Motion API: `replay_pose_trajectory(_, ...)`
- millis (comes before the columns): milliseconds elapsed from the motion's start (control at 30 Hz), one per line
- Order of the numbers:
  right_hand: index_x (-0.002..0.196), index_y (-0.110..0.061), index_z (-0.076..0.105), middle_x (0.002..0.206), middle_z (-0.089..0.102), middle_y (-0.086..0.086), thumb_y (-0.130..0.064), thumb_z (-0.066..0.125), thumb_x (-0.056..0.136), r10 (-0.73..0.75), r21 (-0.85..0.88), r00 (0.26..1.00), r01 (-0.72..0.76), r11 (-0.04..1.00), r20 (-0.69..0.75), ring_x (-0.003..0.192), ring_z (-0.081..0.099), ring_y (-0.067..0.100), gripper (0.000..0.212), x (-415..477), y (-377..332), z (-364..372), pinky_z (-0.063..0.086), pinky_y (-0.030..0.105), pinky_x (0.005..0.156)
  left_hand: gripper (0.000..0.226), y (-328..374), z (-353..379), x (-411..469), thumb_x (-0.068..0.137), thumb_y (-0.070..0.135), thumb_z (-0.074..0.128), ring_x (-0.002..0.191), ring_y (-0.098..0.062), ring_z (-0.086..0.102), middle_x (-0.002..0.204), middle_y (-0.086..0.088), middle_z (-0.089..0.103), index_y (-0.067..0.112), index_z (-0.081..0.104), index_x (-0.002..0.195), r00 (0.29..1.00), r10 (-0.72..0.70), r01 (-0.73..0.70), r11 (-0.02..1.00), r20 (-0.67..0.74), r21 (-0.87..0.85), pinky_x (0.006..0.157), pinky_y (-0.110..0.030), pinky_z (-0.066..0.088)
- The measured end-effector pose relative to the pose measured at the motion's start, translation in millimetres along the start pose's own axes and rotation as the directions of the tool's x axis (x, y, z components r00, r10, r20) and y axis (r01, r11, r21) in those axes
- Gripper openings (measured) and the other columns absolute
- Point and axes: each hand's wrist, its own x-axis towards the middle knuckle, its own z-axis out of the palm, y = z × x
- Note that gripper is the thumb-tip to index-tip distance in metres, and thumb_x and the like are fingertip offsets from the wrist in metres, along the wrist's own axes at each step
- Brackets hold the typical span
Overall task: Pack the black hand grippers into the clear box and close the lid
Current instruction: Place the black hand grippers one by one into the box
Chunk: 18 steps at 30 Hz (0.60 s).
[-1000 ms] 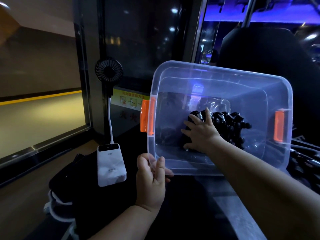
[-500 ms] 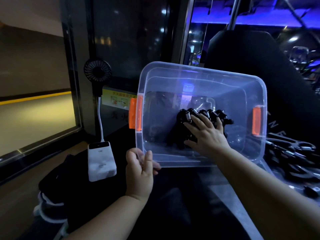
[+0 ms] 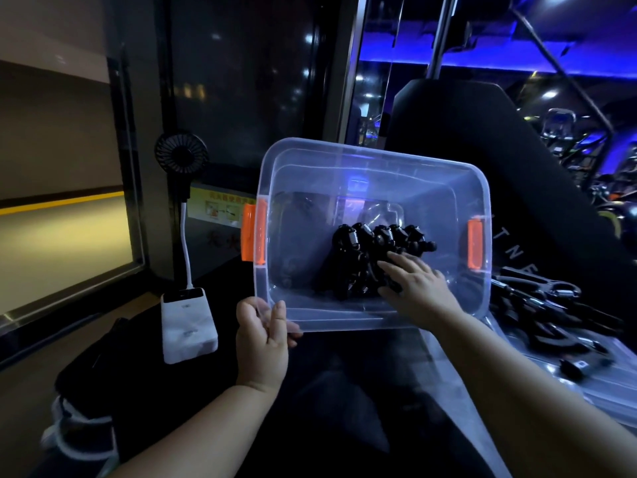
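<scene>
Right hand [image 3: 415, 282] has slid toward 4 o'clock off the black hand grippers [image 3: 362, 250], fingers straight, just touching them on the clear box [image 3: 396, 177] floor. Left hand [image 3: 263, 334] pinches the 7 o'clock corner. Loose grippers [image 3: 551, 315] at 3 o'clock likely come next.

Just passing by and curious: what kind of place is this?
Probably a gym. Black hand grippers lie in the clear box, a loose pile of more lies to its right, a padded black backrest stands behind, and what look like kettlebells show in the blue-lit background.
</scene>
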Motion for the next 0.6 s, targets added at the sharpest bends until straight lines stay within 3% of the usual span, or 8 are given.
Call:
replay_pose_trajectory(167, 0.149, -0.044, 0.015, 0.161, -0.005, -0.013, -0.060, 0.046, 0.089, -0.120, -0.040, 0.974, 0.129, 0.991, 0.192, 0.147, 0.001, 0.010, 0.070, 27, -26, 6, 0.016, 0.038, 0.116, 0.016, 0, -1, 0, 0.095, 0.019, 0.048, 0.050, -0.018, 0.064, 0.057, -0.011, 0.064, 0.015, 0.036, 0.085, 1.000, 0.001, -0.001, 1.000, -0.004, -0.003, 0.045, -0.022, 0.050)
replay_pose_trajectory(267, 0.151, -0.042, 0.012, 0.160, -0.014, -0.013, -0.061, 0.047, 0.087, -0.145, -0.093, 0.961, 0.170, 0.981, 0.235, 0.148, -0.003, 0.011, 0.075, 41, -36, 11, 0.011, 0.039, 0.118, 0.016, 0, -1, 0, 0.094, 0.020, 0.048, 0.050, -0.018, 0.065, 0.059, -0.015, 0.064, 0.013, 0.036, 0.087, 1.000, 0.000, 0.000, 1.000, 0.005, -0.014, 0.046, -0.022, 0.050)
replay_pose_trajectory(600, 0.149, -0.038, 0.025, 0.161, 0.008, -0.007, -0.069, 0.039, 0.084, -0.151, -0.423, 0.974, 0.211, 0.881, 0.171, 0.145, -0.001, 0.017, 0.073, 73, -61, 23, 0.002, 0.047, 0.110, 0.026, -2, -4, 0, 0.086, 0.038, 0.047, 0.055, -0.020, 0.065, 0.066, -0.023, 0.062, 0.013, 0.037, 0.086, 1.000, -0.007, 0.009, 0.997, 0.026, -0.080, 0.051, -0.023, 0.051)
